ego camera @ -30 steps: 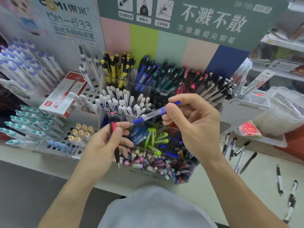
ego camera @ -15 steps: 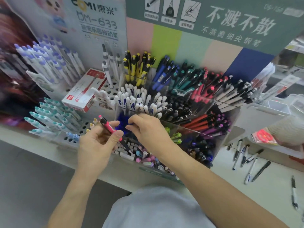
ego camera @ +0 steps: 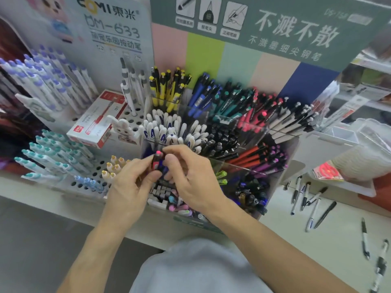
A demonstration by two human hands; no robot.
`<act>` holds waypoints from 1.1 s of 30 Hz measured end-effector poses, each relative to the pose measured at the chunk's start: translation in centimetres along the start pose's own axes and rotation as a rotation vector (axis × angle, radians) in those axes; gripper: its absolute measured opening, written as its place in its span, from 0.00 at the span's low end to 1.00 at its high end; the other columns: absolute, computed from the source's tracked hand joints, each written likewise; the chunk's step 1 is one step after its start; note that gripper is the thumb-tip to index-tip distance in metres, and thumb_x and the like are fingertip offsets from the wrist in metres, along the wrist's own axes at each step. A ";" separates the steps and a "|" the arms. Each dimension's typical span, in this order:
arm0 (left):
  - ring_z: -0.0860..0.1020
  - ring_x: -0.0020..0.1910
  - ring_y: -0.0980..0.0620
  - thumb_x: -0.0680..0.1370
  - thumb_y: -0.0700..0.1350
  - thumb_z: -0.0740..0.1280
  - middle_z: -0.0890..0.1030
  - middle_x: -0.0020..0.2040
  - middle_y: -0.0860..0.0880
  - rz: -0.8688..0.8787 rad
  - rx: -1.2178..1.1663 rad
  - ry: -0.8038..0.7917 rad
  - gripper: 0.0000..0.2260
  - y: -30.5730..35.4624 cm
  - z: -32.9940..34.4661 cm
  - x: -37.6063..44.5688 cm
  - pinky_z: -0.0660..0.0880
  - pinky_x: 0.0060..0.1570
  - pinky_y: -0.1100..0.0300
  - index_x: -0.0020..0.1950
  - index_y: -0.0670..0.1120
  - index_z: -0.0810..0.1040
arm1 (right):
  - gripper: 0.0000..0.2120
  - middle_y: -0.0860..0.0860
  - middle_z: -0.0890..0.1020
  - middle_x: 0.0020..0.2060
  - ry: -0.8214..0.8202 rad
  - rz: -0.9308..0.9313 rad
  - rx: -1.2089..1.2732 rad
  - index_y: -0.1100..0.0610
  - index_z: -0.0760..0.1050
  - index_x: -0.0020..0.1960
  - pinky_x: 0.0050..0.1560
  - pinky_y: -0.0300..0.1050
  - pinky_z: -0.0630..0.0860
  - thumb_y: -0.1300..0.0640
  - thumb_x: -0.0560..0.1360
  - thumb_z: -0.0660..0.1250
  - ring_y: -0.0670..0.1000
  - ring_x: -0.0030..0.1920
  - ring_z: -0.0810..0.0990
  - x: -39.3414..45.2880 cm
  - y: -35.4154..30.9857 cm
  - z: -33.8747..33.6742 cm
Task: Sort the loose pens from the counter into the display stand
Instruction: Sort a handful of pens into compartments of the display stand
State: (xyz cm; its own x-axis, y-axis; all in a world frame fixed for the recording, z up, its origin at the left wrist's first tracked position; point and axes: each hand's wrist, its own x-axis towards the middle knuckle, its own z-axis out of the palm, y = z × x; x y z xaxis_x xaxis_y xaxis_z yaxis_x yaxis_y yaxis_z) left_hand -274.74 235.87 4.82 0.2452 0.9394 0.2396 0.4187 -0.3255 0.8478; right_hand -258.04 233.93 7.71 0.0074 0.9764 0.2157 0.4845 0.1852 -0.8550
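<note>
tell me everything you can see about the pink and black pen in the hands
The pink and black pen looks plastic, with a glowing pink button on top and a dark body with a pink clip or panel. It stands nearly upright over the display stand's front compartments. The left hand and right hand both pinch it; its lower end is hidden.

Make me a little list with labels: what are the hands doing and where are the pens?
left hand: holds pink and black pen
right hand: fingers touch the same pen
display stand: clear compartments, pens grouped by colour
yellow pens: back row
loose pens: lying on counter, right of stand
red and white box: left of stand
</note>
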 end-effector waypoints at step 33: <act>0.76 0.56 0.42 0.76 0.32 0.68 0.79 0.53 0.40 0.552 0.212 0.272 0.09 8.8 4.8 4.0 0.74 0.58 0.52 0.56 0.36 0.80 | 0.15 0.44 0.78 0.49 1.020 -0.323 0.092 0.59 0.68 0.61 0.47 0.53 0.83 0.65 0.79 0.70 0.48 0.42 0.82 -3.3 -0.7 -15.7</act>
State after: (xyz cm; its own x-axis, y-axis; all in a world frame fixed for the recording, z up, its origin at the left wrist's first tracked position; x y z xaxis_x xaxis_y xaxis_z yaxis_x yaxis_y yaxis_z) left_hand -265.90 236.26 11.03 0.2552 0.6126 0.7481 0.4649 -0.7561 0.4605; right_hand -244.66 228.85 14.99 0.6379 0.3344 0.6937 0.5266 0.4678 -0.7098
